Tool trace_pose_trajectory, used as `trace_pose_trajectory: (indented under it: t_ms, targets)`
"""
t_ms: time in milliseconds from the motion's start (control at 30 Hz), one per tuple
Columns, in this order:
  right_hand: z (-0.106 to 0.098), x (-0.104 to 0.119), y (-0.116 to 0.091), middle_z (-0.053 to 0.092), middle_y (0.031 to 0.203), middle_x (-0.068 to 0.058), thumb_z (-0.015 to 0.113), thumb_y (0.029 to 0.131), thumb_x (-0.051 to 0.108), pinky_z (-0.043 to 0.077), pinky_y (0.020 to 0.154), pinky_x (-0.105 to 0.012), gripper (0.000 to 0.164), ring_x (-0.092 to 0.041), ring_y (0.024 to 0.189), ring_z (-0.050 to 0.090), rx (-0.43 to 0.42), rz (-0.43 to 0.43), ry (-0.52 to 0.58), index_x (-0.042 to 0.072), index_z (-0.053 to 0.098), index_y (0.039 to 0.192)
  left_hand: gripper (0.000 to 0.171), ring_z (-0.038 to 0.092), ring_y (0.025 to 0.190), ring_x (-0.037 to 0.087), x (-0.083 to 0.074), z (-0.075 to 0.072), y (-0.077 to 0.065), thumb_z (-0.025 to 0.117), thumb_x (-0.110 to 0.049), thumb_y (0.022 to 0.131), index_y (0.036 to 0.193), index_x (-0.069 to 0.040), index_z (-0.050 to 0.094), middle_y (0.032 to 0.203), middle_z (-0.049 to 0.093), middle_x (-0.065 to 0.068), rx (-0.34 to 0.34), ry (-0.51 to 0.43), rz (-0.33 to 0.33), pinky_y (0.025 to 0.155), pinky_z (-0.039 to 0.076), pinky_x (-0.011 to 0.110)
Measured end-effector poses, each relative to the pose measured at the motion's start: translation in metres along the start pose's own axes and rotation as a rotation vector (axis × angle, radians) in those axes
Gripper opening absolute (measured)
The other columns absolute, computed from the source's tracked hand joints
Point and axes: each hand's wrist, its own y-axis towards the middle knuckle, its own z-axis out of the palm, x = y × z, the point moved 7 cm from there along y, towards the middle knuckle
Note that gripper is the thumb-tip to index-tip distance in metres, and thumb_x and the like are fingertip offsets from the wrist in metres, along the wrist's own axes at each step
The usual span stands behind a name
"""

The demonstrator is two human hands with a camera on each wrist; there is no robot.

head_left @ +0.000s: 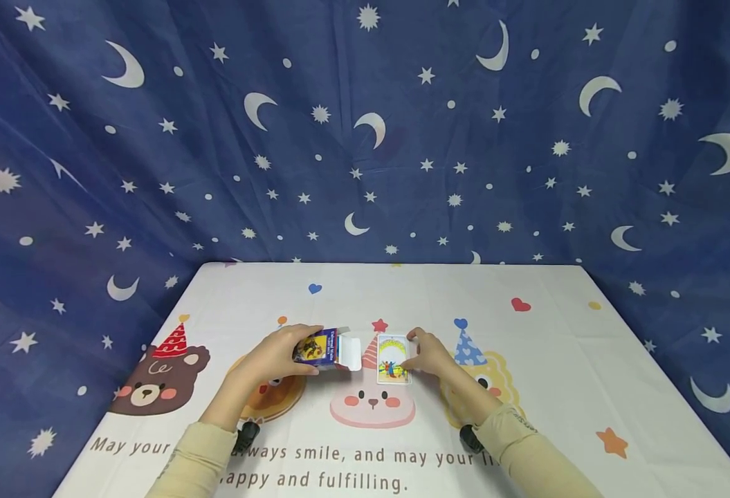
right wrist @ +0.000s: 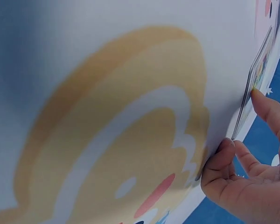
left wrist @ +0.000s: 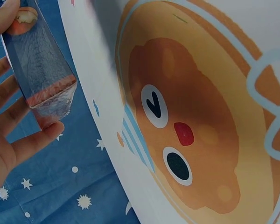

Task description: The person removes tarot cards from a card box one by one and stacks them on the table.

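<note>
In the head view my left hand [head_left: 284,356] holds a small blue and yellow tarot card box [head_left: 316,348] between thumb and fingers. Its white end flap [head_left: 349,353] stands open, pointing right. The left wrist view shows the left hand [left wrist: 9,135] around the box [left wrist: 42,60], whose shiny side faces the camera. To the right of the box, a thin stack of tarot cards [head_left: 393,360] lies on the tablecloth, a colourful picture face up. My right hand [head_left: 432,356] holds its right edge; thumb and fingertips [right wrist: 257,95] meet the stack in the right wrist view.
The white tablecloth [head_left: 526,332] bears printed cartoon animals, hearts, stars and lettering. Behind and beside the table hangs a blue curtain [head_left: 414,173] with moons and stars. Dark wrist devices [head_left: 246,438] sit by both forearms.
</note>
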Motion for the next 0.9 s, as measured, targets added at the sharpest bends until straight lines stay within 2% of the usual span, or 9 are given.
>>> trace_pose_trajectory:
  t_ms: [233,533,900]
  targets:
    - [-0.0028,0.0001,-0.0003,0.052,0.083,-0.010,0.080,0.070,0.011,0.039,0.057,-0.023,0.063,-0.018,0.071,0.045,-0.007,-0.015,0.014,0.003,0.050,0.125,0.077,0.054,0.119,0.030,-0.0008,-0.0019,-0.0002,0.084,-0.027,0.069,0.135,-0.006,0.050,0.132,0.057,0.012,-0.002,-0.015,-0.011,0.103,0.044,0.048]
    - [-0.0007,0.0016,-0.0011,0.053,0.086,-0.010,0.079,0.071,0.011,0.040,0.060,-0.024,0.062,-0.018,0.074,0.046,0.007,-0.069,-0.021,0.006,0.054,0.127,0.077,0.054,0.119,0.029,-0.0002,0.0012,0.0002,0.083,-0.029,0.070,0.135,-0.006,0.050,0.131,0.057,0.012,0.005,-0.006,-0.009,0.103,0.044,0.047]
    - [-0.0024,0.0043,-0.0025,0.057,0.088,-0.012,0.079,0.071,0.010,0.041,0.061,-0.024,0.059,-0.019,0.076,0.048,0.005,-0.095,-0.025,0.003,0.057,0.126,0.077,0.054,0.119,0.029,-0.0016,-0.0002,-0.0001,0.084,-0.028,0.069,0.135,-0.006,0.051,0.131,0.057,0.013,-0.003,-0.005,-0.004,0.103,0.044,0.047]
